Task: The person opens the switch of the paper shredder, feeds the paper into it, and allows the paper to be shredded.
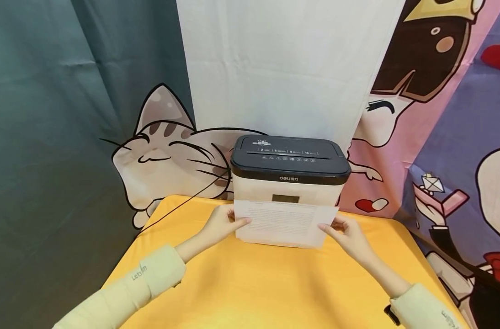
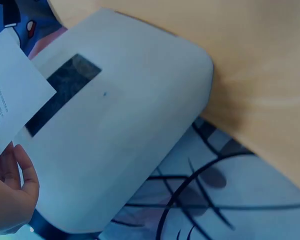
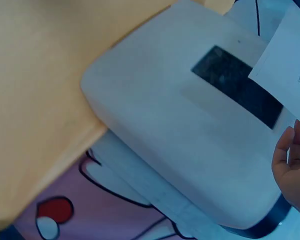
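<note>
A white sheet of paper with printed lines hangs between both hands, in front of a paper shredder. My left hand pinches its left edge, thumb on the near face. On the opposite edge, my right hand pinches the paper in the same way. Behind the paper stands the shredder, white-bodied with a dark lid that has a narrow slot. In the left wrist view, the paper overlaps part of the shredder's dark window. The right wrist view shows the paper's corner beside that window too.
The shredder stands on a yellow-covered table, near its back edge. A thin dark cord runs from the shredder's left side down past the table's left edge. Printed curtains with cartoon figures hang close behind and at the right.
</note>
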`<state>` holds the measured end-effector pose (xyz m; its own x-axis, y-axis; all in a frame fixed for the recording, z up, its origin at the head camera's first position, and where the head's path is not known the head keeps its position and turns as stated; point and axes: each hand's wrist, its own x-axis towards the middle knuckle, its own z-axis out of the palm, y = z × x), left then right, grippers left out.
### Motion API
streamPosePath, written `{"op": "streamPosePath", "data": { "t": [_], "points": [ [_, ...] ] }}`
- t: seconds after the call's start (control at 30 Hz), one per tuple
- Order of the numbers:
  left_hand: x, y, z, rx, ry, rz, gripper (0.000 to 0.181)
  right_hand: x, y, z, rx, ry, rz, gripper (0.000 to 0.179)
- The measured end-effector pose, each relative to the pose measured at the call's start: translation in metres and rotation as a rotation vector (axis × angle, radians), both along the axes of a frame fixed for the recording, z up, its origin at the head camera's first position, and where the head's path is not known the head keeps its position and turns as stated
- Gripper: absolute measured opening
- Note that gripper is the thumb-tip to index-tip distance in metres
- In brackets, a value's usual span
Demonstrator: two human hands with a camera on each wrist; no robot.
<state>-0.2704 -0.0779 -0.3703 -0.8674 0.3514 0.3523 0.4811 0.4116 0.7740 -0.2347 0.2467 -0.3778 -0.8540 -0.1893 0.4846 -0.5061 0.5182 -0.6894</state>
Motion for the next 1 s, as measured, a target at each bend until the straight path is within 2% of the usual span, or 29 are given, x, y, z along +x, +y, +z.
{"op": "streamPosePath", "data": {
  "t": [0.17,0.33,0.4,0.53,0.7,0.9,1.0],
  "points": [
    [-0.012,0.0,0.025,-0.074,0.086,-0.011,0.014,-0.006,0.0,0.019,0.059,0.126,-0.054,0.008],
    [-0.022,-0.001,0.051,-0.112,0.167,-0.027,0.015,-0.014,-0.001,0.04,0.066,0.163,-0.096,0.02],
    [-0.026,0.0,0.06,-0.107,0.171,-0.035,0.018,-0.017,-0.002,0.048,0.06,0.161,-0.101,0.021],
    [-0.034,0.002,0.073,-0.047,0.137,-0.04,0.02,-0.023,-0.001,0.066,0.065,0.161,-0.118,0.022],
    [-0.041,0.004,0.091,0.028,0.097,-0.023,0.02,-0.035,0.004,0.087,0.089,0.202,-0.102,0.004],
    [-0.053,0.009,0.12,0.005,0.133,-0.017,0.021,-0.044,0.009,0.112,0.082,0.195,-0.099,0.004],
    [-0.061,0.01,0.132,0.015,0.161,-0.038,0.023,-0.049,0.008,0.124,0.085,0.203,-0.113,0.008]
  ]
}}
